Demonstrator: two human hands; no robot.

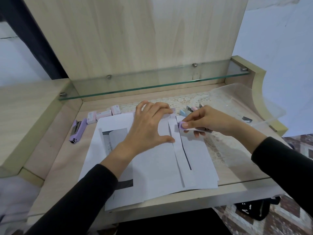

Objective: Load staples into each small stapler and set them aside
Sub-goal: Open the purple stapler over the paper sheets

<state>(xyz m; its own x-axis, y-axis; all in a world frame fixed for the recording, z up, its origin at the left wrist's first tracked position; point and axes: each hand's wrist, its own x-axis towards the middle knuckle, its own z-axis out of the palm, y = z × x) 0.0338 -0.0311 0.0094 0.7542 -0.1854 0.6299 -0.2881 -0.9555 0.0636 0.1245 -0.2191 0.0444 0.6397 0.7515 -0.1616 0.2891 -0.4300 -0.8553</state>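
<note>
Left hand [149,126] flat, right [205,120] seemingly gripping stapler [180,125]

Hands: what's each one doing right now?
Left hand: open, pressing flat on the paper.
Right hand: holding a purple stapler at the paper's edge.

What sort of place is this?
Probably a home desk, not an office: a wooden table with a glass shelf, a lace mat under the papers, and patterned floor tiles.
</note>
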